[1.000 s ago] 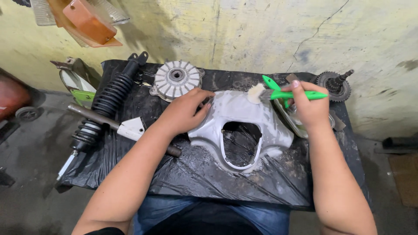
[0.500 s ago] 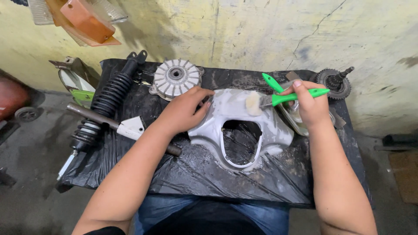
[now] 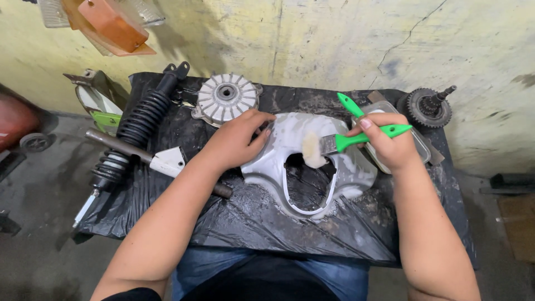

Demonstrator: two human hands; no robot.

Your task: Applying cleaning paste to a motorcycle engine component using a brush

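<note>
Brushing is the step in hand, we judge: our right hand (image 3: 390,146) grips the green brush (image 3: 346,140) on the white cover (image 3: 305,161) mid-table, left hand (image 3: 237,139) pressing it flat, fingers spread; next strokes likely need steady bracing.

On the desk (image 3: 167,223): one white cowl panel (image 3: 284,139), two green-handled brushes (image 3: 356,139), one black shock absorber (image 3: 139,125), one finned hub plate (image 3: 225,97), one gear (image 3: 429,106), one clear tray (image 3: 421,147).

no packages, labels, signs or screens visible
</note>
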